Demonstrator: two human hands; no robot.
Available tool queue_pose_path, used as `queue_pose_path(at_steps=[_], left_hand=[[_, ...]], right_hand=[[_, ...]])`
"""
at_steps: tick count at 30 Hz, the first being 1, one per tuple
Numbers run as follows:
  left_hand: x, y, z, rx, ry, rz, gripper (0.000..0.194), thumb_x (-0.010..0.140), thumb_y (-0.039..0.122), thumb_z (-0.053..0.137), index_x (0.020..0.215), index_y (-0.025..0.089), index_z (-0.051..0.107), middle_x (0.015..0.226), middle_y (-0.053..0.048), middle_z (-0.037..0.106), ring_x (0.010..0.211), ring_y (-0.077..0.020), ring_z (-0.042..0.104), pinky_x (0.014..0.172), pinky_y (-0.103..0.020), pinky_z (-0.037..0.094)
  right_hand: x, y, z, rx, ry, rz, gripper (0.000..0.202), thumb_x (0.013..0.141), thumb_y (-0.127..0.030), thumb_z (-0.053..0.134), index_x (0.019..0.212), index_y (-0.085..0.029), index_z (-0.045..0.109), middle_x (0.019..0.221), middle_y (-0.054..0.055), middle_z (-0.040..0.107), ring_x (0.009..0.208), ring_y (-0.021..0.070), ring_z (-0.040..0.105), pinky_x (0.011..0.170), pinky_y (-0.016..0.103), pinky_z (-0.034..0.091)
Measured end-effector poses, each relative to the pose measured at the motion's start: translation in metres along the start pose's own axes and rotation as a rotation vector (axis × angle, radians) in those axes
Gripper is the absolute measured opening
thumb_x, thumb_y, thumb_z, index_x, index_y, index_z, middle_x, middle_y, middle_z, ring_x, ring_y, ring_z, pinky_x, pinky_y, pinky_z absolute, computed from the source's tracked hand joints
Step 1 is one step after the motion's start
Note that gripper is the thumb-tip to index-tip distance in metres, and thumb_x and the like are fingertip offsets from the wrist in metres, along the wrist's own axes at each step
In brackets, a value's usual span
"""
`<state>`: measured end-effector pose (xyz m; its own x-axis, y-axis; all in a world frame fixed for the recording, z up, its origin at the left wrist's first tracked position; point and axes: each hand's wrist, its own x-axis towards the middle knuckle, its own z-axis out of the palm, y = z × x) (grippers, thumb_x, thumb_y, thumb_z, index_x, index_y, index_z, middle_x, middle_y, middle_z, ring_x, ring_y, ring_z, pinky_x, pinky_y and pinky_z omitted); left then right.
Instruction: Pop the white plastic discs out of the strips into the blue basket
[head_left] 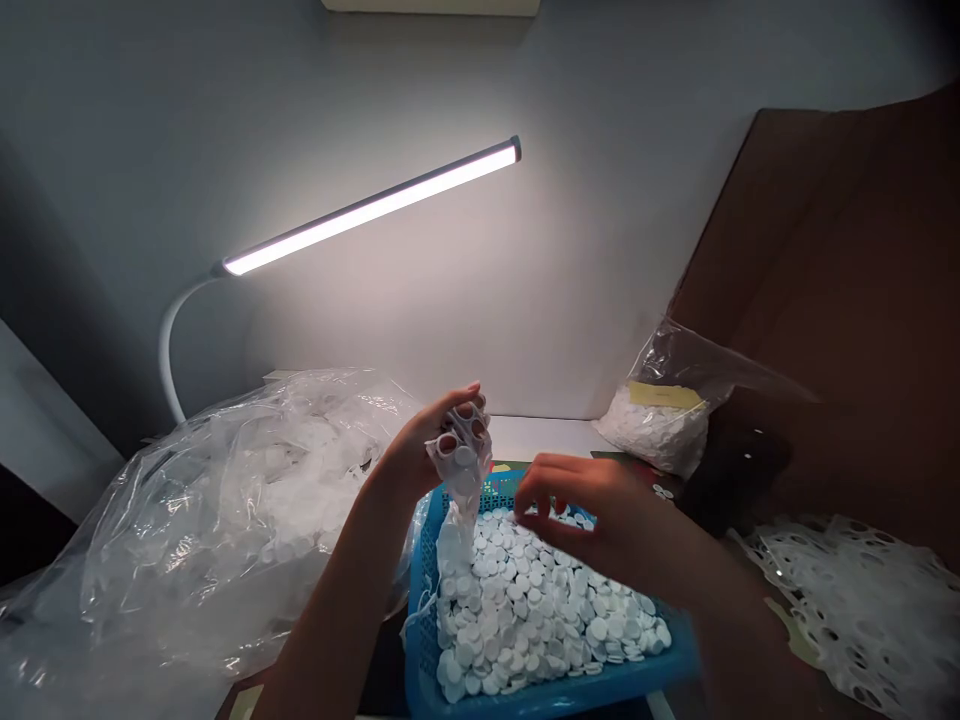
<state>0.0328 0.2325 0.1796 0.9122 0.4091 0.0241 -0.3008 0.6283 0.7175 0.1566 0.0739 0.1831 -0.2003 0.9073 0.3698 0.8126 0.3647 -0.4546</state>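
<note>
My left hand (pixel 414 452) is raised over the back left of a blue plastic basket (pixel 421 620), closed around a crumpled white sheet with round holes (pixel 463 470). A white disc still sits in the sheet, and its lower end hangs toward the basket. Many small white discs (pixel 525 600) fill the basket in a loose heap. Just right of the sheet, above the discs and apart from the left hand, is my right hand (pixel 592 500). Its fingers are curled with thumb and fingertips close together; anything between them is too small or hidden to make out.
A large clear plastic bag (pixel 225 520) of white pieces bulges at the left. Behind right stands a labelled bag of white pieces (pixel 652 430); several holed white sheets (pixel 862 610) pile up at the right. A lit bar lamp (pixel 375 207) arches above, and brown cardboard (pixel 840 270) rises at right.
</note>
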Motion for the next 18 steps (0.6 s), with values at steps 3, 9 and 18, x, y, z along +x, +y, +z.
queue_pose_path(at_steps=[3,9,18], left_hand=[[0.001,-0.005,0.002,0.035,-0.023,-0.055,0.025,0.077,0.026,0.057,0.058,0.016,0.045,0.043,0.007,0.041,0.037,-0.0045,0.043,0.04,-0.017,0.036],[0.002,-0.01,0.002,0.147,-0.003,-0.069,0.024,0.074,0.031,0.061,0.059,0.015,0.05,0.046,0.005,0.046,0.042,-0.0053,0.047,0.044,-0.018,0.037],[0.004,-0.015,0.0,0.161,0.003,-0.051,0.026,0.075,0.034,0.06,0.061,0.013,0.053,0.048,0.003,0.05,0.042,-0.0066,0.047,0.043,-0.019,0.036]], right_hand=[[0.004,0.005,0.0,-0.046,0.153,0.094,0.013,0.082,-0.024,0.054,0.095,-0.027,0.055,0.086,-0.001,0.059,0.067,0.012,0.056,0.058,0.025,0.046],[0.012,0.004,0.004,-0.016,0.309,0.057,0.021,0.084,-0.027,0.052,0.105,-0.028,0.051,0.095,0.001,0.057,0.07,0.0129,0.056,0.061,0.026,0.048],[0.012,0.003,0.009,-0.131,0.314,0.058,0.006,0.086,-0.023,0.047,0.085,-0.022,0.053,0.094,0.0,0.056,0.065,0.0097,0.053,0.059,0.024,0.043]])
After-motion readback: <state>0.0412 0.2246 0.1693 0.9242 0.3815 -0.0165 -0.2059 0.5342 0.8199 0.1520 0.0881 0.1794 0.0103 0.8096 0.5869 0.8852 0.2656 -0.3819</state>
